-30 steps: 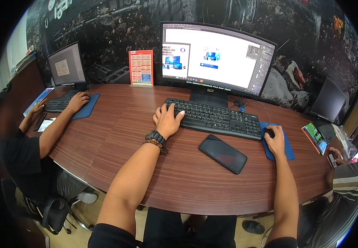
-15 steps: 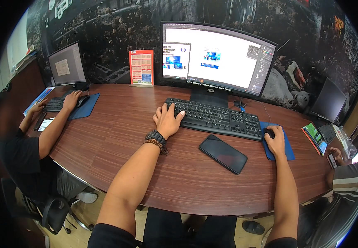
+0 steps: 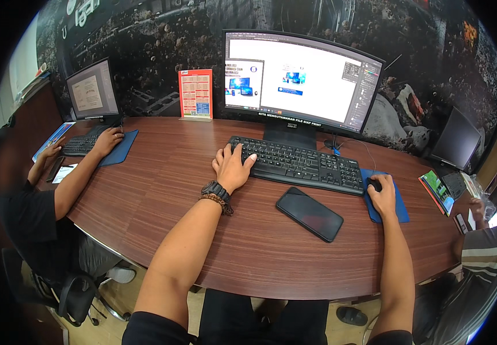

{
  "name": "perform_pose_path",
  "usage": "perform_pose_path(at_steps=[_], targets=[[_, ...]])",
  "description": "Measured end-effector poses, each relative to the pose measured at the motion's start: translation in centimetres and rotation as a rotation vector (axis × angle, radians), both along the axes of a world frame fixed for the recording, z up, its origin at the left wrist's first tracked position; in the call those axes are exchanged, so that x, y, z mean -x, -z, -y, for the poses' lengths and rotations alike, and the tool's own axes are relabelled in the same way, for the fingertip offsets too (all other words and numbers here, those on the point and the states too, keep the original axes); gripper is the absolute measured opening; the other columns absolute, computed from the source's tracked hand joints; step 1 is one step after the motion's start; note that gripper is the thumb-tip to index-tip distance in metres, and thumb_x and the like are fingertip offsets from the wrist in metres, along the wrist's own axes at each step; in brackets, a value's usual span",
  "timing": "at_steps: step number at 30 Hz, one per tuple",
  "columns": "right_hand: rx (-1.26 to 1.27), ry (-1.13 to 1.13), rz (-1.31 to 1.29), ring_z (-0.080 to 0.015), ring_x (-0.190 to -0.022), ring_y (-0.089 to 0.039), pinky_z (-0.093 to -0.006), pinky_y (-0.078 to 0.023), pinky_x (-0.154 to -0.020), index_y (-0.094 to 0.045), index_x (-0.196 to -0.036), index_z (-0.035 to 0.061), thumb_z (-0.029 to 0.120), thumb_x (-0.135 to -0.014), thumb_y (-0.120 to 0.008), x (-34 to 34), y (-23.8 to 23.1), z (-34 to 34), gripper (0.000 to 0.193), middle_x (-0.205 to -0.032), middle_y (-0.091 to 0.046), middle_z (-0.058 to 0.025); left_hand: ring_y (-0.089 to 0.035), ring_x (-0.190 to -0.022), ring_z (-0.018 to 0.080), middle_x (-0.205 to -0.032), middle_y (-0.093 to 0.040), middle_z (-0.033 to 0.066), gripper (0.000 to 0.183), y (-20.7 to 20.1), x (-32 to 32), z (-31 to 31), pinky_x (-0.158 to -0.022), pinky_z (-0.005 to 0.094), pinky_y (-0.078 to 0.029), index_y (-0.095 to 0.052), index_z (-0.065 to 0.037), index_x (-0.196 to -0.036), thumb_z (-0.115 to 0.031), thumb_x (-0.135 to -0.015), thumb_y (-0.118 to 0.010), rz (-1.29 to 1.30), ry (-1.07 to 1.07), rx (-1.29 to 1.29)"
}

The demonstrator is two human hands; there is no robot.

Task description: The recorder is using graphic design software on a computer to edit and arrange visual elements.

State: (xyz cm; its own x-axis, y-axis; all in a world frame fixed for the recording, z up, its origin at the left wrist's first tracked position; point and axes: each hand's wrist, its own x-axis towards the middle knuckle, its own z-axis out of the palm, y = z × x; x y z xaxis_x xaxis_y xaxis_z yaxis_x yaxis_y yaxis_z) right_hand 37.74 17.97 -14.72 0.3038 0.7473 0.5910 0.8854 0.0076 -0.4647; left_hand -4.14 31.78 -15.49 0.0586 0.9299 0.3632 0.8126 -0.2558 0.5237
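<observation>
My left hand point(image 3: 233, 168) rests with fingers spread on the left end of a black keyboard point(image 3: 300, 163). A dark watch point(image 3: 216, 188) and a beaded bracelet point(image 3: 218, 202) circle that wrist. On a blue mouse pad point(image 3: 399, 202), my right hand point(image 3: 382, 195) is wrapped over a black computer mouse point(image 3: 374, 184), which it partly hides. Between my forearms a black smartphone point(image 3: 310, 213) lies face up, its screen dark. Behind the keyboard stands a lit curved monitor point(image 3: 311, 80), showing a design program with blue artwork on a white page.
A red and white sign point(image 3: 196, 94) stands left of the monitor. At far left, a person in black point(image 3: 27, 213) works with a keyboard and mouse before another monitor point(image 3: 92, 92). On the right sit a person in a striped shirt point(image 3: 487, 253), a dark monitor point(image 3: 457, 138) and colourful leaflets point(image 3: 437, 192).
My hands stay where they were. The left co-worker's mouse hand has shifted right and their on-screen document looks larger. The right person's hand has lifted off the phone-like object.
</observation>
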Motion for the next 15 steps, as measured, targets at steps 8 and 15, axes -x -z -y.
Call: perform_pose_path(at_steps=[8, 15], targets=[[0.003, 0.026, -0.02, -0.0341, -0.106, -0.058, -0.0415, -0.046, -0.093, -0.068, -0.105, 0.0034, 0.017, -0.078, -0.066, 0.32, -0.17, 0.08, 0.031, -0.109, -0.058, -0.0142, -0.022, -0.142, 0.0476, -0.153, -0.032, 0.0259, 0.067, 0.35, 0.11, -0.22, -0.114, 0.0614, -0.014, -0.044, -0.007, -0.145, -0.051, -0.096, -0.054, 0.001, 0.006, -0.023], [-0.013, 0.009, -0.011, -0.0346, -0.108, -0.058, -0.0407, -0.046, -0.094, -0.068, -0.108, 0.0041, 0.017, -0.079, -0.066, -0.09, 0.17, -0.09, 0.033, -0.111, -0.059, -0.0152, -0.023, -0.142, 0.0443, -0.153, -0.033, 0.0266, 0.069, 0.06, 0.03, 0.07, -0.115, 0.0577, -0.014, -0.045, -0.004, -0.146, -0.051, -0.096, -0.056, 0.004, 0.003, -0.015]])
